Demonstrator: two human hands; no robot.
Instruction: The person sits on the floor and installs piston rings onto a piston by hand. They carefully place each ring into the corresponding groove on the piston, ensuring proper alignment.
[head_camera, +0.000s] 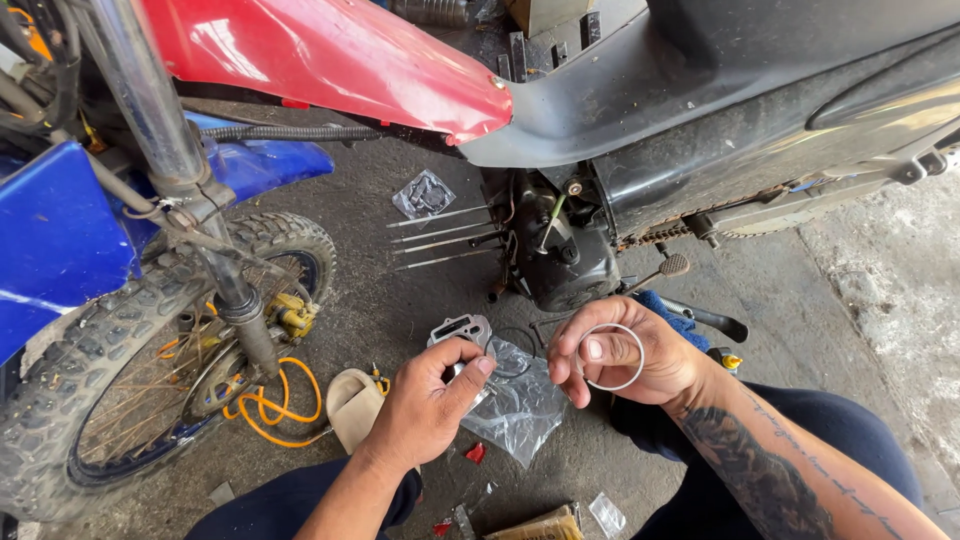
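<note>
My right hand (640, 358) pinches a thin metal ring (612, 357) between thumb and fingers, held up in front of the motorcycle engine (565, 250). My left hand (430, 405) grips a clear plastic bag (520, 405) at its top edge, together with a flat grey gasket (458, 328) that sticks up behind the thumb. The bag hangs down between both hands. Several long bare studs (440, 235) stick out leftward from the engine block.
A knobbly front wheel (150, 370) with fork stands at left, an orange hose (275, 405) coiled by it. A red fender (330, 55) and black seat (720, 80) are overhead. A small clear packet (424, 193) lies on the concrete. Small packets lie by my knees.
</note>
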